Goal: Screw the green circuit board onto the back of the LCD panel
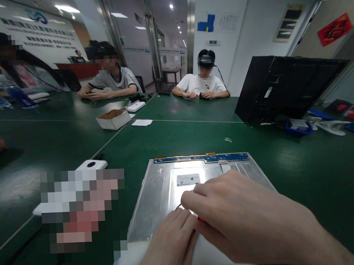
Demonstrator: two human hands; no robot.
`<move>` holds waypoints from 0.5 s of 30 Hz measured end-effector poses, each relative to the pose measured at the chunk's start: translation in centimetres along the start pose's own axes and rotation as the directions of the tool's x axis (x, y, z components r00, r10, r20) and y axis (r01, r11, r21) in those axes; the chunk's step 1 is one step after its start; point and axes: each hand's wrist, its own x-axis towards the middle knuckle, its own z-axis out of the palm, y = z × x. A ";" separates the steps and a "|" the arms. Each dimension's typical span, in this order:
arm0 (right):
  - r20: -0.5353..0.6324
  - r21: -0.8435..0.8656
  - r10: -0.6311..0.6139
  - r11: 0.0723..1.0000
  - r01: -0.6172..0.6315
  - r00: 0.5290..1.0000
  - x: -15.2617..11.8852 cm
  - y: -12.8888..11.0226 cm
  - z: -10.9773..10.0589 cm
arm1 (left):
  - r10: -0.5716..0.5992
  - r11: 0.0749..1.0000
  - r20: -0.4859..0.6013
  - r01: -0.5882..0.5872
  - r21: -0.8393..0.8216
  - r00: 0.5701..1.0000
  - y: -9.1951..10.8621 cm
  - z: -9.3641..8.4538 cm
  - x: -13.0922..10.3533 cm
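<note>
A display panel (pixel 156 188) lies on the table in front of me, its silver metal back facing up. Along its far edge runs a narrow blue circuit board (pixel 231 157), with a flat ribbon cable (pixel 225 167) leading down from it. My right hand (pixel 236 216) is closed above the middle of the panel. A small red-orange piece (pixel 200 218) peeks out under its fingers, too covered to identify. My left hand (pixel 172 238) is close beside it, fingers curled together over the panel's near part. A thin dark wire-like end shows between the hands. Whitish sheeting (pixel 135 255) covers the near edge.
On the left are a white device (pixel 92 164) and a blurred-out item (pixel 80 211). Further off stands an open box (pixel 113 119) beside papers (pixel 141 122). A large black monitor (pixel 292 88) and a blue tray (pixel 298 128) occupy the right. Several people sit around the table.
</note>
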 end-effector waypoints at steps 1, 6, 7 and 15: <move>-0.002 -0.002 -0.002 1.000 0.002 1.000 0.0 0.0 0.0 | 0.003 1.000 -0.007 -0.003 0.009 1.000 0.0 0.1 -0.1; -0.050 -0.006 0.005 1.000 -0.005 0.999 -0.1 0.3 0.3 | -0.002 0.998 -0.023 0.003 0.060 1.000 -0.1 0.3 -0.5; -0.060 -0.006 0.009 1.000 -0.009 0.998 -0.1 0.3 0.4 | -0.005 0.998 -0.019 0.006 0.056 1.000 -0.1 0.3 -0.5; -0.057 -0.030 0.019 0.999 -0.020 0.998 0.0 0.4 0.4 | -0.010 0.999 0.007 0.010 0.041 1.000 -0.1 0.2 -0.3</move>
